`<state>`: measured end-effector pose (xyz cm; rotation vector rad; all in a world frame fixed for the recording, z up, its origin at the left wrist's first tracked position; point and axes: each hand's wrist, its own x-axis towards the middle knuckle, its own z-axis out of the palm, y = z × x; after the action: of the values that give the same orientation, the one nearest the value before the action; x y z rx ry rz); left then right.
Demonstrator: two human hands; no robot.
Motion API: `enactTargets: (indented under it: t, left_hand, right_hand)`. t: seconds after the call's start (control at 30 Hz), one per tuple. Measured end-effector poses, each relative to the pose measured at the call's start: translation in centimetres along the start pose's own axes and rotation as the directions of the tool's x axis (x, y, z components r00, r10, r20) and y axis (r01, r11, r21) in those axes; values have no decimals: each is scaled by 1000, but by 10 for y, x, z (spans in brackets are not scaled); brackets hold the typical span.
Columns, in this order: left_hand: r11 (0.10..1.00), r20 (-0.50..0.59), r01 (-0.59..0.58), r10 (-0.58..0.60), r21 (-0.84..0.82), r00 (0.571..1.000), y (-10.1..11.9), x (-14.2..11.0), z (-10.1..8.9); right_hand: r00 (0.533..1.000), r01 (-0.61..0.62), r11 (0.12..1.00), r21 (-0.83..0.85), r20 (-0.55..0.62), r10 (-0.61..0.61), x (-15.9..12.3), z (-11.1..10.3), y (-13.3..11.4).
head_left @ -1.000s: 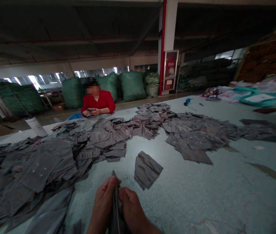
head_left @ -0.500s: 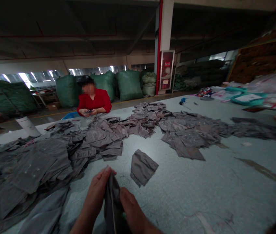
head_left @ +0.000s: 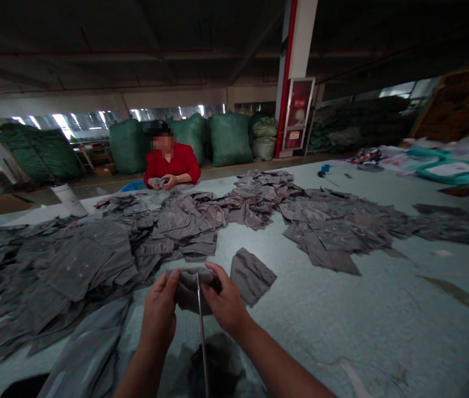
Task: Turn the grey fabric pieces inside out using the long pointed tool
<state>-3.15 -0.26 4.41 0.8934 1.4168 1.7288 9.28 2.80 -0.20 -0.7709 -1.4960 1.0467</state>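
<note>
My left hand (head_left: pixel 160 312) and my right hand (head_left: pixel 226 301) both pinch a grey fabric piece (head_left: pixel 191 287), held up above the table (head_left: pixel 384 309) near its front edge. A thin seam or edge (head_left: pixel 201 337) of the piece hangs straight down between my wrists. Just beyond my right hand a single grey fabric piece (head_left: pixel 253 275) lies flat on the table. A big heap of grey fabric pieces (head_left: pixel 72 265) spreads to my left.
More grey pieces (head_left: pixel 326 221) lie scattered across the middle and right of the table. A person in a red top (head_left: pixel 171 166) sits at the far side, handling a small piece. Green sacks (head_left: pixel 226 138) and a pillar (head_left: pixel 296 72) stand behind. Coloured items (head_left: pixel 433 166) lie far right.
My hands have lifted away from me and spread the grey piece wider; it was folded narrow between them before. The camera has tilted a little.
</note>
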Motion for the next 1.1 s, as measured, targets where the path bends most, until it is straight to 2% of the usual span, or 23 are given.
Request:
enactTargets:
  t: [0.07,0.17,0.27,0.33,0.4,0.47,0.5,0.53,0.63,0.7,0.77,0.83,0.9,0.93,0.97,1.03,1.1]
  left_hand:
    - [1000,33,4,-4,-13,999,-2,2,0]
    - [1000,41,-5,5,3,999,-3,5,-1]
    - [994,-32,-24,28,106,999,8,8,-9]
    - [987,-129,-4,25,163,991,24,9,-23]
    - [978,-243,66,-16,199,970,46,10,-48]
    - [924,-334,229,-121,306,935,65,11,-83]
    - [879,-343,310,-184,361,921,71,13,-104]
    - [828,-281,328,-216,456,935,75,14,-125]
    - [573,-216,193,-30,797,976,72,18,-181]
    - [459,-225,143,128,877,966,61,18,-199]
    - [446,-236,101,258,889,937,47,12,-194]
    - [487,-161,-16,319,873,934,29,1,-166]
    - [533,11,-120,202,838,979,4,-15,-124]
    - [537,137,-187,132,823,982,-10,-24,-101]
    - [518,278,-262,47,815,959,-24,-33,-81]
    - [472,449,-365,-74,802,890,-54,-50,-48]
    - [457,620,-521,-87,720,780,-78,-64,-31]
  right_hand:
    - [1000,19,998,-56,6,-19,11,0,-2]
    - [998,-64,996,-62,13,65,24,8,-4]
    - [988,-124,992,-27,94,126,29,18,-3]
    - [976,-142,988,-65,158,151,30,19,2]
    - [969,-142,973,-180,175,174,33,8,9]
    - [974,-130,938,-320,135,182,37,-13,18]
    - [979,-126,919,-373,105,177,39,-26,23]
    - [982,-121,896,-428,78,170,41,-40,28]
    - [988,-101,813,-573,38,149,38,-72,47]
    - [988,-83,745,-662,43,147,33,-83,60]
    - [987,-71,688,-722,51,155,27,-87,73]
    - [983,-77,657,-750,53,175,25,-87,81]
    - [977,-111,651,-751,37,210,26,-86,83]
    - [974,-136,664,-735,22,224,27,-86,82]
    - [973,-166,694,-701,0,232,28,-87,80]
    - [971,-223,794,-566,-56,233,27,-91,73]
    - [961,-276,878,-391,-131,244,22,-97,66]
